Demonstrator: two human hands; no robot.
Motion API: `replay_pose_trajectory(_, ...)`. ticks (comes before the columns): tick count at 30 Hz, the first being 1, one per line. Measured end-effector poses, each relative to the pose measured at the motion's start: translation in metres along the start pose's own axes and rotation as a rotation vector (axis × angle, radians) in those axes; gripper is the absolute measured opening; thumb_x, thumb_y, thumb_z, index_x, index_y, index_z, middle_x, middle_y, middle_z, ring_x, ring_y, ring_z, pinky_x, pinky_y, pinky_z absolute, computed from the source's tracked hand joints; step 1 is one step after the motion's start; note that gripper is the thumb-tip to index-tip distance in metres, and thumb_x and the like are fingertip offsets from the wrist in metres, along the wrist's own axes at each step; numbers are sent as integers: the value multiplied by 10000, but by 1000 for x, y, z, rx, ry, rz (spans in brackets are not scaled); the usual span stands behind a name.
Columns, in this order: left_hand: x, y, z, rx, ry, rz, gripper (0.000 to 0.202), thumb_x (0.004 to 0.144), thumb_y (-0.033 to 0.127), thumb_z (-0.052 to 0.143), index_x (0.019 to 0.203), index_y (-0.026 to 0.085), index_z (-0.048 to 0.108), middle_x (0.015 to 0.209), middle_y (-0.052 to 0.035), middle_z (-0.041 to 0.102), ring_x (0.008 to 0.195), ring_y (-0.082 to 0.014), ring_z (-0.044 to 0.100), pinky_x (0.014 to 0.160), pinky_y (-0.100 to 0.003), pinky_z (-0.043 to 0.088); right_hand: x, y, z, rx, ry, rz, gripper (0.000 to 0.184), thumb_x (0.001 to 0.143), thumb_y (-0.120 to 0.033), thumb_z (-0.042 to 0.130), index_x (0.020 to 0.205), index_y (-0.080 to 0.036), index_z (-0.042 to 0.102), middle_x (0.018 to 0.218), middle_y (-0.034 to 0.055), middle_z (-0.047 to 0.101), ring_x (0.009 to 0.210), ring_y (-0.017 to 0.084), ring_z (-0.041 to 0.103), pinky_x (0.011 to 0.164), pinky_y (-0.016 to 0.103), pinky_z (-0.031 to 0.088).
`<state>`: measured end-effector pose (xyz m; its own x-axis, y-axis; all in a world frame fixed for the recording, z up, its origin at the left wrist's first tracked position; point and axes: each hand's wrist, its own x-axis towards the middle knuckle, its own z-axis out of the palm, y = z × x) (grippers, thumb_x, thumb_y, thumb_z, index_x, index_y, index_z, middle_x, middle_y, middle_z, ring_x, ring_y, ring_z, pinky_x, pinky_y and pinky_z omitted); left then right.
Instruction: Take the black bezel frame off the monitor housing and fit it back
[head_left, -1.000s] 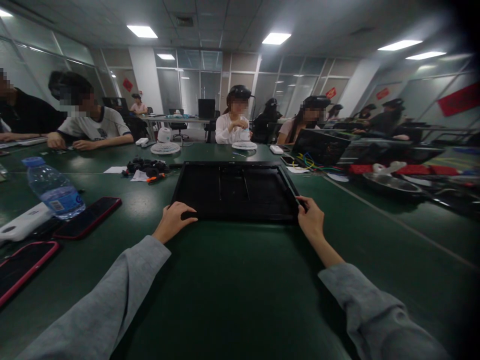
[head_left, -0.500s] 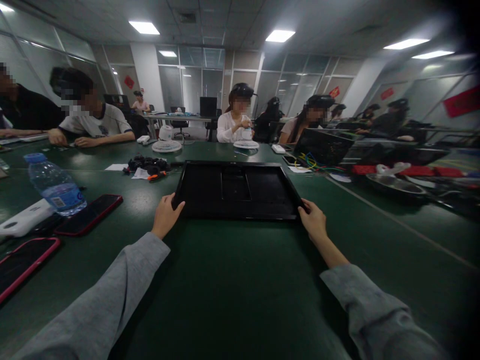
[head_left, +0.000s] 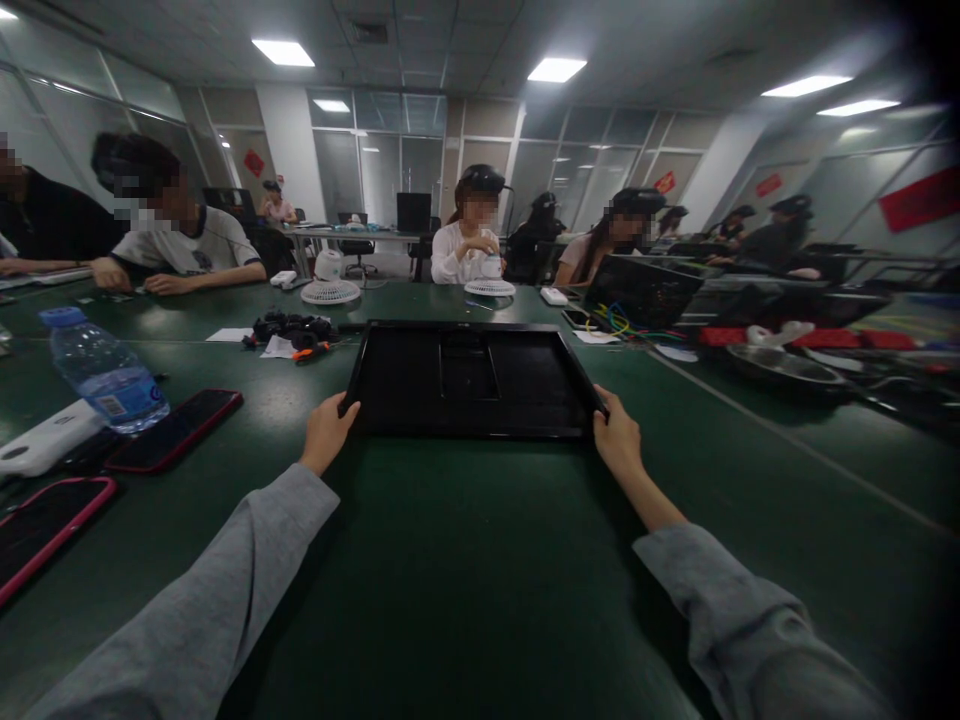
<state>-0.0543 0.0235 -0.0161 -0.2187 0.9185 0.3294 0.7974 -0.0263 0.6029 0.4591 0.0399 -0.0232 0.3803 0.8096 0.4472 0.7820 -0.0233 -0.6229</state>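
Note:
A black monitor housing [head_left: 397, 375], wide and shallow with a raised rim, lies in front of me on the green table [head_left: 487, 560]. A rectangular recess shows in its middle. My left hand [head_left: 328, 435] is closed on its near left corner, the thumb over the rim. At the near right corner my right hand [head_left: 619, 437] grips the side edge in the same way. The undersides of both hands' fingers are hidden by the housing.
To my left are a water bottle [head_left: 112, 380], a phone [head_left: 180, 430], another red-edged phone [head_left: 52, 530] and a white device [head_left: 45, 440]. Black cables [head_left: 289, 328] lie beyond. A metal pan [head_left: 784, 375] stands at right. Small white fans [head_left: 330, 290] and co-workers line the far side.
The view has shifted very slightly, so the scene sits a little further left. Both hands keep hold of the housing, which stays nearly in place.

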Motion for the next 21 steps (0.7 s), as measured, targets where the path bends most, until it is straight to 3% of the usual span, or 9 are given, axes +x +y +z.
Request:
replay_pose_trajectory(5, 1, -2, 0, -92, -12, -11, 446, 954, 451, 556, 1276, 164, 671, 1190, -127, 737, 1055, -277, 695, 916, -401, 534, 8, 16, 8, 148, 36, 24, 490, 850, -311, 542, 1316, -176, 609, 1186, 147, 704, 1137, 305, 646, 1051, 490, 458)
replay_pose_trajectory(10, 2, -4, -1, -168, -14, -34, 494, 947, 499, 545, 1266, 145, 679, 1186, -134, 739, 1024, -276, 703, 895, -397, 544, 13, 23, 12, 139, 17, 49, 469, 865, -325, 516, 1290, -144, 596, 1221, 183, 687, 1154, 305, 646, 1046, 494, 463)
replay_pose_trajectory(21, 2, -3, 0, -177, -19, -44, 504, 915, 536, 596, 1264, 182, 673, 1177, -110, 742, 994, -263, 704, 859, -378, 550, 13, 24, 12, 178, 40, 25, 406, 843, -314, 535, 1215, -179, 626, 1183, 148, 701, 1136, 291, 649, 1052, 489, 460)
